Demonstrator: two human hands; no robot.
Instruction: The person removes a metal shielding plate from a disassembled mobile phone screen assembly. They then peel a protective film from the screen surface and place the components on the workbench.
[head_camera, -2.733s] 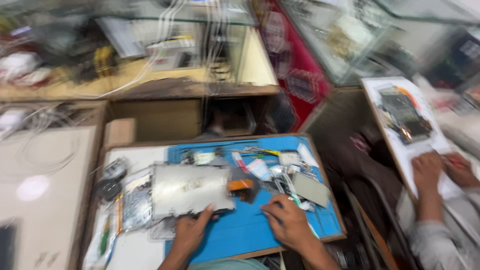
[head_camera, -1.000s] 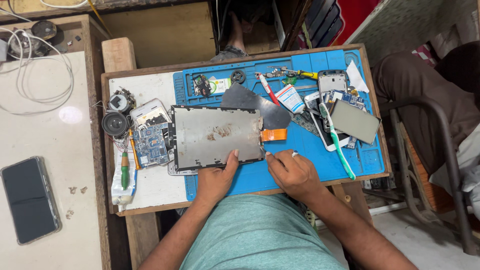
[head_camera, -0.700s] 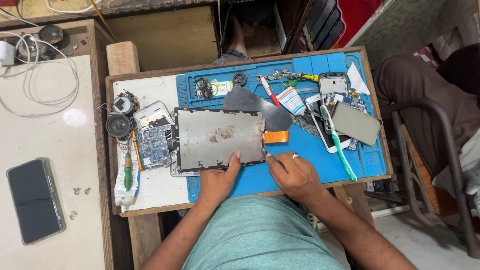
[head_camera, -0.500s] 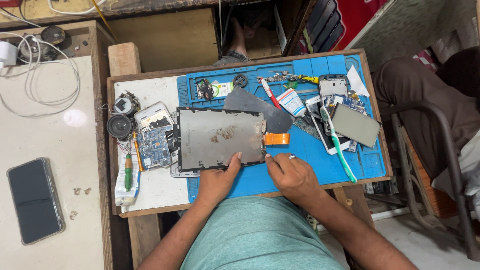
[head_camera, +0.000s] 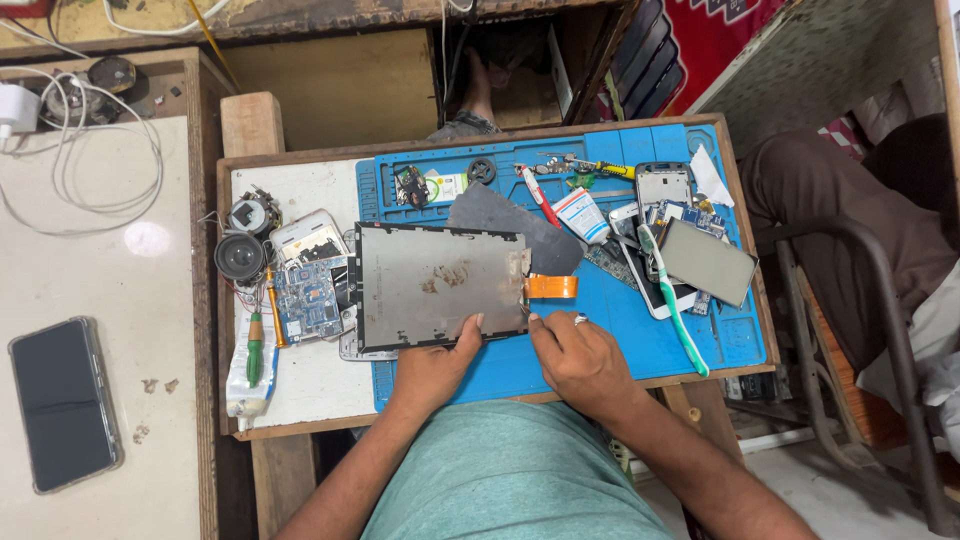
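A grey metal-backed display panel (head_camera: 435, 284) lies flat on a blue work mat (head_camera: 610, 330), with an orange ribbon cable (head_camera: 553, 287) sticking out of its right edge. My left hand (head_camera: 438, 366) grips the panel's lower edge, thumb on top. My right hand (head_camera: 578, 358), a ring on one finger, pinches at the panel's lower right corner just below the orange cable. What its fingertips hold is hidden.
A circuit board (head_camera: 305, 297), a round speaker (head_camera: 240, 257) and a green screwdriver (head_camera: 255, 348) lie left of the panel. Phone parts, a white-green toothbrush (head_camera: 672, 298) and a small screen (head_camera: 708, 262) sit right. A black phone (head_camera: 62, 402) rests on the left counter. Another person sits at right (head_camera: 840, 210).
The view swung down from the shelves onto the bench. Over the last second both hands stay at the panel's lower edge; the right hand has crept slightly toward its corner.
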